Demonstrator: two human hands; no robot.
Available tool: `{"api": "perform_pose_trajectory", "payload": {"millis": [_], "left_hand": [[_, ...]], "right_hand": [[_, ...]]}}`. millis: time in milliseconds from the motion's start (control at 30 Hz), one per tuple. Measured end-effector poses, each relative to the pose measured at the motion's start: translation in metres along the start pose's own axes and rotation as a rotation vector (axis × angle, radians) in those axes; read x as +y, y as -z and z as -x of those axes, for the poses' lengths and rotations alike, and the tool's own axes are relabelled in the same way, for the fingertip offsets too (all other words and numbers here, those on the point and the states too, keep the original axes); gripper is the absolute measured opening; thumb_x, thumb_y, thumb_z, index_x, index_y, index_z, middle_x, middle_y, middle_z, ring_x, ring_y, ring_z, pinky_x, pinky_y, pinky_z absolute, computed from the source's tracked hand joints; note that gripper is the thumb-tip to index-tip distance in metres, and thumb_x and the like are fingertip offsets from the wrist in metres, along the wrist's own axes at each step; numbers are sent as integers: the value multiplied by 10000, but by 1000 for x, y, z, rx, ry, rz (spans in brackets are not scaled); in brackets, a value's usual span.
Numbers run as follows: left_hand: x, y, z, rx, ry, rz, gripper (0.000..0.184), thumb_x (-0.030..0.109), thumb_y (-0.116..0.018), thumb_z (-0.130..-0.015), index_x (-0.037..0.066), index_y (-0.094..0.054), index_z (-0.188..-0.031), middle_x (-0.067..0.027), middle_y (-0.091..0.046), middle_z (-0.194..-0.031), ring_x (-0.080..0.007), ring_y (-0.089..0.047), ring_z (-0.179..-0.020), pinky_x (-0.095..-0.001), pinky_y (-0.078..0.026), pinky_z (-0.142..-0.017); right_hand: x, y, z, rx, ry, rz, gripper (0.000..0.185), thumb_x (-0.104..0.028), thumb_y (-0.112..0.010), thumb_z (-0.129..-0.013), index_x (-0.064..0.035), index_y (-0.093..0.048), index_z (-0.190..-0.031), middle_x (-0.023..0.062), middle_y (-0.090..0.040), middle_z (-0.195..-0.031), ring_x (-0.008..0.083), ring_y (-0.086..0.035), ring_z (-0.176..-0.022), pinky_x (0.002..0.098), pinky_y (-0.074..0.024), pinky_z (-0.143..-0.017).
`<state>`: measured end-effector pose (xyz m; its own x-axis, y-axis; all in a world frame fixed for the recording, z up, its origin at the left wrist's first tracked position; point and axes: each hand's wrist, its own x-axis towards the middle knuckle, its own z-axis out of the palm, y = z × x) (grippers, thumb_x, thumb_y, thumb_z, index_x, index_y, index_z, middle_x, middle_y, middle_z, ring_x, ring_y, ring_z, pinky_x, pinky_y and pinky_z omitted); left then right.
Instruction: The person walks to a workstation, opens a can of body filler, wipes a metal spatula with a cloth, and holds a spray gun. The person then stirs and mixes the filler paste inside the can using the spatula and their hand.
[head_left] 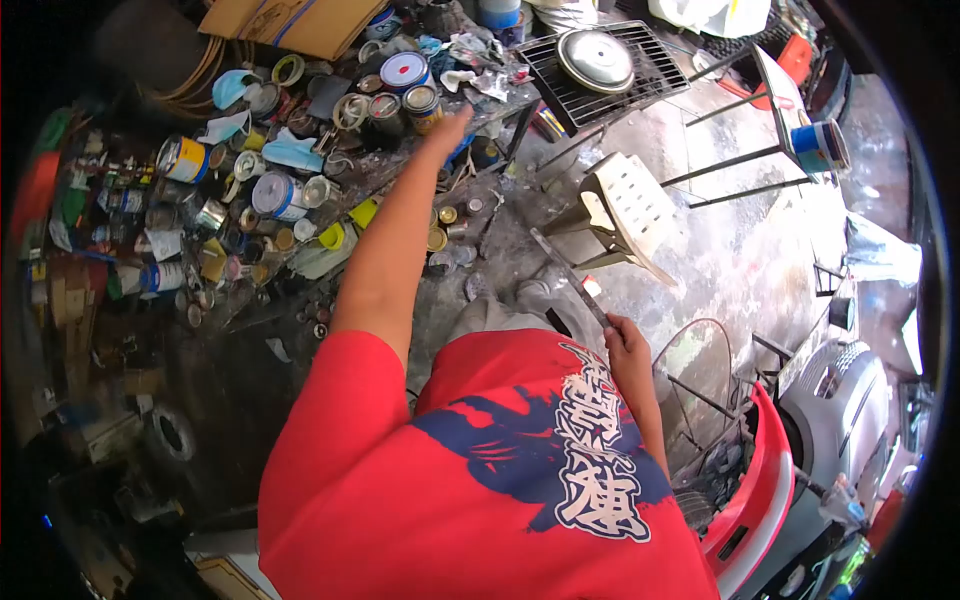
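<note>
My left arm stretches out to a crowded workbench (345,180). At its end, my left hand (452,134) is beside an open-topped-looking paint can (422,101) with a brownish top. Its fingers are mostly hidden, so whether it touches or grips anything is unclear. Next to that can stand a can with a white lid and blue rim (404,70) and a dark can (384,112). Low by my right side, my right hand (627,348) is closed round one end of a long, thin, flat, ruler-like strip (566,272), which points up and left over the floor.
A cream plastic stool (632,205) stands ahead of me. Beyond it, a wire rack (650,60) carries a round metal lid (596,60). A metal frame (735,165) has a blue can (820,146) at its corner. Red and grey vehicle panels (755,490) lie at right.
</note>
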<state>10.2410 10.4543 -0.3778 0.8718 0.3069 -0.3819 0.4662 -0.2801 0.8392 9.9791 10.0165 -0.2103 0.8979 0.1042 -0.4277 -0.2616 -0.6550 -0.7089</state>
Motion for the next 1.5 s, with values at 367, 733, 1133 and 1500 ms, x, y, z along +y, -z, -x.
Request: {"api": "perform_pose_trajectory", "payload": {"millis": [367, 733, 1133, 1500], "left_hand": [[-324, -143, 279, -321, 412, -288, 485, 434, -500, -970, 30, -721, -1124, -267, -680, -1189, -426, -636, -1139, -481, -467, -1041], [-286, -166, 304, -600, 92, -967, 400, 302, -486, -961, 65, -716, -1188, -232, -660, -1254, -402, -639, -1159, -499, -500, -996], [-129, -345, 349, -574, 281, -697, 662, 530, -485, -958, 23, -573, -1374, -230, -534, -1449, -411, -506, -1343, -469, -406, -1118], [-10, -525, 326, -1031, -85, -749, 859, 627, -462, -970, -37, -390, -1510, -262, -369, -1577, -399, -360, -1464, -440, -291, -1206]], "right_hand": [[38, 31, -2, 101, -65, -178, 241, -133, -564, -994, -26, -675, -1180, 53, -643, -825, 98, -552, -626, 270, -456, -584], [120, 125, 16, 52, -16, -181, 220, -188, -696, -954, 0, -671, -1064, 54, -653, -806, 120, -587, -676, 283, -485, -631], [252, 204, 77, 198, -27, -142, 255, -170, -608, -1001, -23, -648, -1205, 210, -686, -1027, 309, -685, -829, 390, -530, -778], [316, 295, 125, 669, -94, -294, 194, -154, -634, -979, 7, -691, -1070, 179, -643, -938, 317, -626, -852, 369, -486, -772]]}}
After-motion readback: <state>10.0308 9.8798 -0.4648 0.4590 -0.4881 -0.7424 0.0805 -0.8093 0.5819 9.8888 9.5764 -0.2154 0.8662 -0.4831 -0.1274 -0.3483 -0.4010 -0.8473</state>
